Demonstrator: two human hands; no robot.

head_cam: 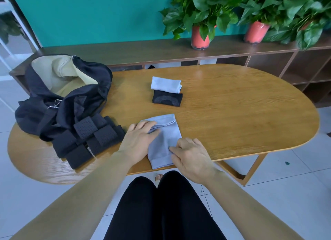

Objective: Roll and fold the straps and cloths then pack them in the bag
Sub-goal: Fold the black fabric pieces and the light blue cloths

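Observation:
A light blue cloth point(165, 135) lies on the wooden table point(232, 114) near its front edge, partly folded at its far end. My left hand point(138, 139) rests flat on the cloth's left side with straight fingers. My right hand point(191, 155) pinches the cloth's right edge near the front. Farther back lie a folded light blue cloth point(165, 84) and a folded black cloth point(167, 100), touching. Several black rolled straps point(87, 139) sit to the left. Behind them stands the black bag point(59, 96), open, with a beige lining.
A dark wooden shelf point(161, 49) runs behind the table against a teal wall, carrying potted plants in red pots point(200, 37). My legs in black trousers are below the table's front edge. White tiled floor surrounds the table.

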